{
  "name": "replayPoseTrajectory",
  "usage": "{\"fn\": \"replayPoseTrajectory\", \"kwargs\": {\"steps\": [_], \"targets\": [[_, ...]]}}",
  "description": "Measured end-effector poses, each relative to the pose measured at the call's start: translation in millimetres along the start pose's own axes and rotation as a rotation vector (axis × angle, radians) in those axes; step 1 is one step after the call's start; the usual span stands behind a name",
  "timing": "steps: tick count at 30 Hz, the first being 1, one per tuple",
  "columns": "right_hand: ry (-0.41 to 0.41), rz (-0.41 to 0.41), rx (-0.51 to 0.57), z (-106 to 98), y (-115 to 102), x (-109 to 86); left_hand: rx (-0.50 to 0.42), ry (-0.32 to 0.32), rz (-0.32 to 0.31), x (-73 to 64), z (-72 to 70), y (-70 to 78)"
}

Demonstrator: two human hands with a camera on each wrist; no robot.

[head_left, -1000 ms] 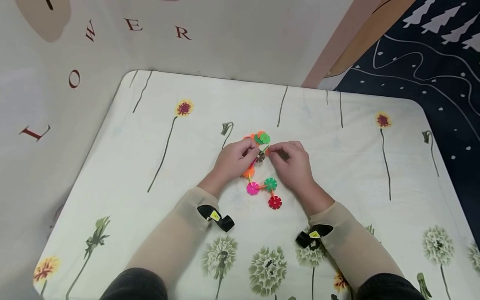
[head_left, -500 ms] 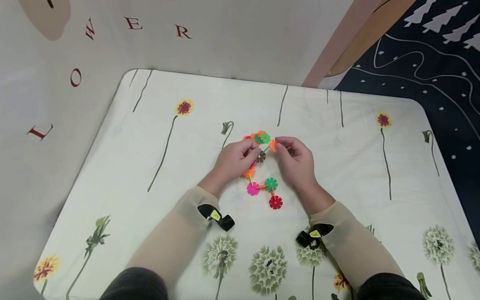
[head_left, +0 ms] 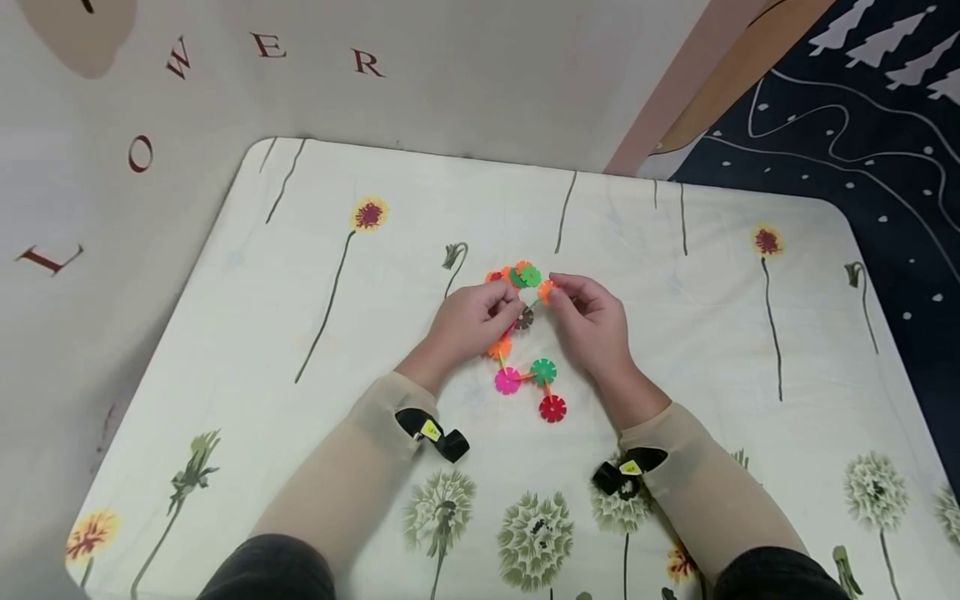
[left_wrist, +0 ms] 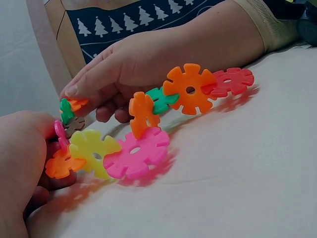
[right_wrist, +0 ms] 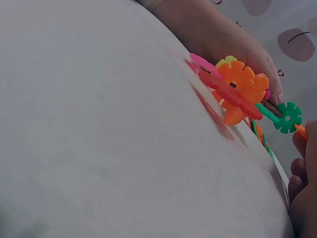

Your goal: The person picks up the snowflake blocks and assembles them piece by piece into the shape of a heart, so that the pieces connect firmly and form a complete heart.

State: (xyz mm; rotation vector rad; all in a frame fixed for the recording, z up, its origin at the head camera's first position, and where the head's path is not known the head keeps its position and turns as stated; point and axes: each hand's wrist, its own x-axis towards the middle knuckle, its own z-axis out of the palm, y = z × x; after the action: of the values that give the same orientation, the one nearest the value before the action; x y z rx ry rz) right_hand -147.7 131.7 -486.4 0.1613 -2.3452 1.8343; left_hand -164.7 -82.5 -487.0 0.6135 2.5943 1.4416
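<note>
A chain of flower-shaped interlocking plastic discs runs between the hands and down toward the person, ending in a red disc past a pink disc and a green disc. The left hand pinches the chain by a pink disc, close to the brown disc. Between thumb and forefinger, the right hand grips an orange disc. That disc slots into a second green disc, itself joined to the brown one. A yellow disc shows in the left wrist view.
Just beyond the left hand lies a small pile of loose discs, orange, green and red. A white flower-print cloth covers the table, whose back edge meets a pale lettered wall. Both wrists carry black cameras.
The right hand has moved slightly right and away from the left hand, bringing the orange disc into plain view. The left hand keeps its place, and the chain's near end has shifted a little.
</note>
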Motion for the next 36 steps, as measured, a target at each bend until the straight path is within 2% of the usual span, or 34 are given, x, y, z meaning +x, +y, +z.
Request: {"fn": "replayPoseTrajectory", "kwargs": {"steps": [8,29,31,36], "targets": [[0.002,-0.039,-0.02,-1.0,2.3,0.2,-0.011,-0.001,-0.012,-0.4,-0.4,0.3],[-0.06,-0.116,-0.091,-0.5,1.2,1.1,-0.002,-0.031,-0.012,-1.5,-2.9,1.8],[-0.072,-0.114,-0.09,0.0,0.4,0.9,-0.004,-0.031,-0.017,-1.2,-2.7,1.6],[-0.099,-0.041,-0.075,-0.1,-1.6,0.7,-0.013,-0.026,-0.036,-0.4,-2.0,1.9]]}}
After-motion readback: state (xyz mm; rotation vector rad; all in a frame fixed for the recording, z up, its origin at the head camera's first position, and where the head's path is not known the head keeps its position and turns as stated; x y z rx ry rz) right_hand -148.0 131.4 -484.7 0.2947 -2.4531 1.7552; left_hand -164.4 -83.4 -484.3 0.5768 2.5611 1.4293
